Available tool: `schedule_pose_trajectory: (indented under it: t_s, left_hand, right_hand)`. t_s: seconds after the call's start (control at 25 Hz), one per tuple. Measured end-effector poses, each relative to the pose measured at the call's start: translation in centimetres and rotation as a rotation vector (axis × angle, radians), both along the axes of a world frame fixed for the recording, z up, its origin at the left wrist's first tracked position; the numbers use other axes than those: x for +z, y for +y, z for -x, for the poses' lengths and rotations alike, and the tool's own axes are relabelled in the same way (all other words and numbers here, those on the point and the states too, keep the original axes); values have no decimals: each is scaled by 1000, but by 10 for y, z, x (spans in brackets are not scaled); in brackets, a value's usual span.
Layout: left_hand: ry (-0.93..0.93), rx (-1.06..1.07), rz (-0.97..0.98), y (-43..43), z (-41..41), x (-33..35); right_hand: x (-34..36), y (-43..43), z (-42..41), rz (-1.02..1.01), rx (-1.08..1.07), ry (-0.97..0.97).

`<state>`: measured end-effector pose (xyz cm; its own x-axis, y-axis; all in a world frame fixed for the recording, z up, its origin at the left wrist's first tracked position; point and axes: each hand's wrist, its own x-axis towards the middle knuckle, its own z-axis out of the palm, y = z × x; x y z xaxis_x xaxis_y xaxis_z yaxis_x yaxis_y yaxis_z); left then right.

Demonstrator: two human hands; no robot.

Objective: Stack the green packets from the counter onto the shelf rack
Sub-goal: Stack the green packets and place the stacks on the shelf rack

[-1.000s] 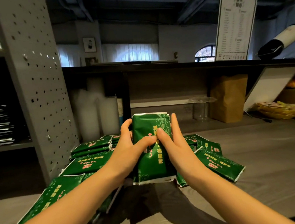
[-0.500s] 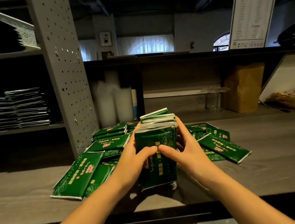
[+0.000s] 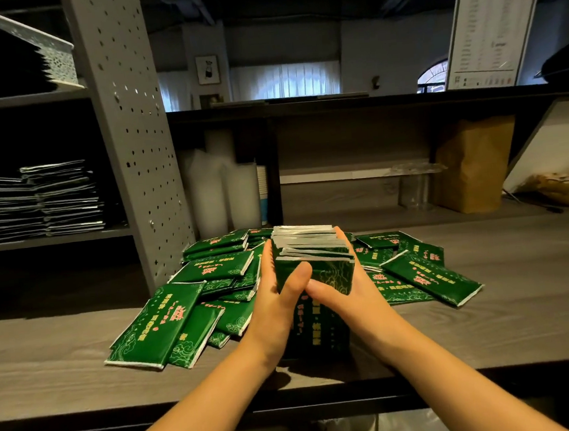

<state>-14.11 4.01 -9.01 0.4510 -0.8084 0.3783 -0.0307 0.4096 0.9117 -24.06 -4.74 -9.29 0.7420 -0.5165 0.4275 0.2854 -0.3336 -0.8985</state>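
Head view: the left hand (image 3: 277,305) and the right hand (image 3: 348,295) clamp a bundle of glossy green rectangular packets with white sealed edges (image 3: 315,274) between them, one hand on each narrow side. Both hands are curled round the bundle: the fingers wrap the side edges, and the two thumbs lie across the front face with their tips meeting at its middle. The bundle stands on end, its long axis vertical, the printed face towards the camera and the white top edges pointing up, slightly fanned. Its lower end is at the grey wood-grain counter (image 3: 492,327); whether it touches cannot be told. Loose green packets of the same kind lie flat in overlapping heaps on the counter, one heap left of the hands (image 3: 169,325) and one right of them (image 3: 429,278). The grey perforated-metal shelf rack (image 3: 132,142) stands at the left, with flat stacks of packets (image 3: 51,201) on its middle shelf. A brown paper bag (image 3: 474,164) stands at the back right.
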Motion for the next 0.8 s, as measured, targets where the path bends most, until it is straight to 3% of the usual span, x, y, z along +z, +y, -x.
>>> schedule_pose_trajectory:
  t_s: [0.28,0.44,0.8]
  left_hand:
    - [39,86,-112,1,8,2]
    - [110,135,-67,9,13,10]
    - [-328,244,3,68,-43,61]
  right_hand:
    - [5,-1,-4,-12,-49,19]
    - [21,7,-6,-80,-32,35]
    - [92,62,-49,-340,156,-89]
